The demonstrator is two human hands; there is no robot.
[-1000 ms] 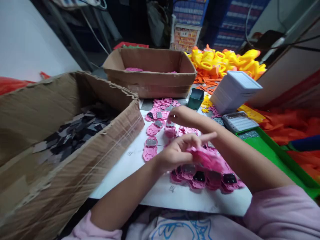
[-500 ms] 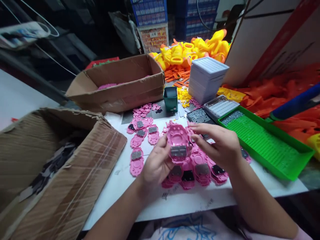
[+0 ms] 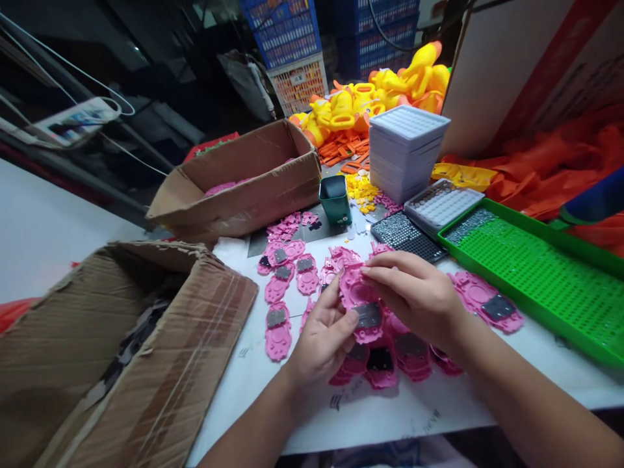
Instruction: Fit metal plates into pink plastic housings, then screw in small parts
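Observation:
My left hand (image 3: 324, 328) holds a pink plastic shell (image 3: 359, 292) tilted up above the table, thumb on its front near a grey plate (image 3: 369, 315) fixed in the lower part. The fingertips of my right hand (image 3: 412, 286) are pinched together at the shell's upper right edge; whatever is between them is too small or hidden to name. Under and around both hands lie several more pink shells (image 3: 380, 367) with black or grey plates. Others form a loose group (image 3: 277, 331) on the left, and one shell (image 3: 487, 302) lies to the right.
Cardboard boxes stand at the left (image 3: 214, 338) and back left (image 3: 244, 201). A small dark green bin (image 3: 335, 201) is behind the shells. A black tray (image 3: 407, 235), a green tray (image 3: 546, 279) with small metal pieces, and stacked white trays (image 3: 407, 156) stand right. Yellow toy parts (image 3: 361, 101) pile behind.
The right fingertips have come in from the shell's side onto its upper edge. The left thumb now lies over the shell's front. The camera view has shifted and tilted.

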